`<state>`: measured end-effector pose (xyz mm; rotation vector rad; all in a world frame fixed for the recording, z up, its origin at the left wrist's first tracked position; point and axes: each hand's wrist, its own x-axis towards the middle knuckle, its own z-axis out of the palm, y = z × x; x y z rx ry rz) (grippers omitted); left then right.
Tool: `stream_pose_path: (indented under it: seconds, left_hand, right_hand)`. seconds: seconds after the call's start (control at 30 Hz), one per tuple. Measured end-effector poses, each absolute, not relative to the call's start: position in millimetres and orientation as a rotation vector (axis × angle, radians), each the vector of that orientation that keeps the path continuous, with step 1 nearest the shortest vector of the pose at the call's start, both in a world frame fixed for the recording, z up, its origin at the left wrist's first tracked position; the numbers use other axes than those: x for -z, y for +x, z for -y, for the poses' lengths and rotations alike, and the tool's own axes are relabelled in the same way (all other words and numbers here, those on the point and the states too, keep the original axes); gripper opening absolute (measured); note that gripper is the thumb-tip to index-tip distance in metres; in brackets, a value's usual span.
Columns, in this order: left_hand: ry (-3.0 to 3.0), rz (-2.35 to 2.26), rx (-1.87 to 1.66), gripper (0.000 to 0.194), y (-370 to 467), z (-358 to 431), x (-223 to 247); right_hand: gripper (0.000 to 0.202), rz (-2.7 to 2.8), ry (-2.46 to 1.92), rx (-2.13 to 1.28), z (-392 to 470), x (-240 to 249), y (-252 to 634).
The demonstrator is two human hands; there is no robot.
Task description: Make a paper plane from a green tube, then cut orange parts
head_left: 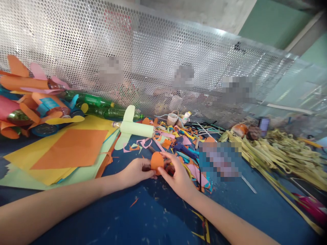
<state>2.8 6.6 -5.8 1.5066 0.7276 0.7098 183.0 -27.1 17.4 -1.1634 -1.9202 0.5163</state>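
Observation:
Between my two hands, over the blue table, is a small rounded piece of orange paper (156,162). My left hand (139,171) pinches its left edge. The fingers of my right hand (176,172) close on its right side, with the thumb at the lower edge. Just beyond lies a bottle wrapped in pale green paper (137,129), with fin-like paper pieces sticking out. A dark blue glue gun (184,148) rests among the scraps past my right hand.
Stacked coloured paper sheets (71,149) lie at left, below paper-covered bottles (30,83) and green bottles (92,100). Paper scraps (168,143) spread across the middle. Pale dried strips (276,149) cover the right side. A perforated metal screen (153,51) stands behind, with people beyond it.

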Motion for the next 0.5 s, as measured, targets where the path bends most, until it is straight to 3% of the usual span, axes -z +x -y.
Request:
stream_pose_path:
  seconds: [0.17,0.5]
  left_hand:
    - [1.507,-0.733,-0.712,0.021,3.2,-6.0,5.8]
    - [1.517,-0.742,-0.681,0.017,4.4,-5.2,-0.7]
  right_hand:
    - [0.032,1.967,-1.165,-0.507,28.0,-20.0,183.2]
    - [0.049,2.007,-1.130,-0.508,25.7,-13.2,184.0]
